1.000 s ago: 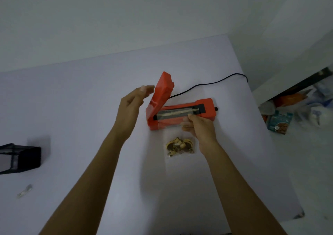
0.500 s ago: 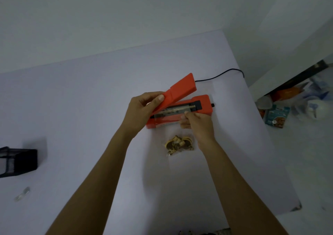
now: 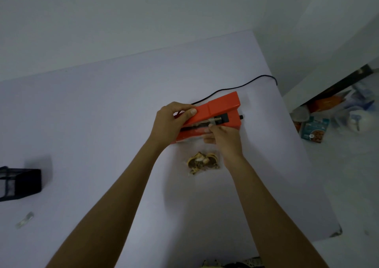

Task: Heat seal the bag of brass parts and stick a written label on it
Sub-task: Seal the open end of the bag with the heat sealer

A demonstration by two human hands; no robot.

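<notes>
An orange heat sealer (image 3: 221, 107) lies across the middle of the white table (image 3: 102, 124), its lid lowered to a narrow gap over the base. My left hand (image 3: 172, 122) grips the lid's left end, thumb on top. My right hand (image 3: 222, 137) pinches the clear bag's top edge at the sealing strip. The clear bag of brass parts (image 3: 203, 162) lies on the table just in front of the sealer, its mouth reaching into the gap. The brass pieces sit bunched at the bag's bottom.
A black cord (image 3: 242, 86) runs from the sealer over the table's far right edge. A black mesh box (image 3: 19, 183) stands at the left edge, with a small clear piece (image 3: 25, 219) near it. Packets and clutter (image 3: 313, 129) lie on the floor to the right.
My left hand took hold of the upright lid and swung it down over the base, almost closed. My right hand stayed at the bag's top edge.
</notes>
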